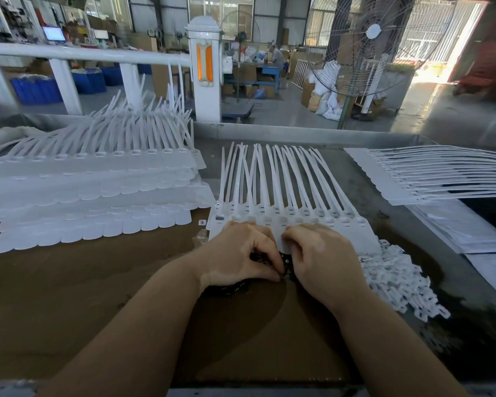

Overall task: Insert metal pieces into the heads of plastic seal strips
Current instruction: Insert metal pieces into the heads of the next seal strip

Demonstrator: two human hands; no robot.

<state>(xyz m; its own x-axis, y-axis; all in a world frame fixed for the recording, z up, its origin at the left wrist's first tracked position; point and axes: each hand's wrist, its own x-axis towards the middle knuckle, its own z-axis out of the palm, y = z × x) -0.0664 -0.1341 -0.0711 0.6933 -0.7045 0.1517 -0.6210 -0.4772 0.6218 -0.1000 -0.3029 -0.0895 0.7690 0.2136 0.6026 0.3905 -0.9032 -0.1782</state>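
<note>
White plastic seal strips (284, 196) lie as one joined row at the centre of the frame, flat on the worktop (98, 282). Their heads run in a left-to-right band just above the knuckles, and their long tails point away toward the top of the frame, fanning a little. Each strip's long axis therefore runs bottom to top, while the row of heads runs across.

Both hands meet just below that band. The left hand (241, 253) and the right hand (321, 256) have their fingers curled inward and close together over a small dark heap of metal pieces (285, 265), which shows in the gap between the thumbs and spills out under the left wrist. They seem to be pinching or sorting pieces, but which fingers actually hold one is hidden by the knuckles. The right hand's fingertips also overlap the lower edge of the strip tags.

From the fingers the heads lie straight ahead, up the frame and very near; both hands are about equally close, the right one lying under the middle of the row. I judge the next move to be a short lift forward onto a head socket.

Loose white clips (398, 282) are piled at right, with stacked strips (92, 190) at left and more strips (441, 173) at upper right, tails pointing right.
</note>
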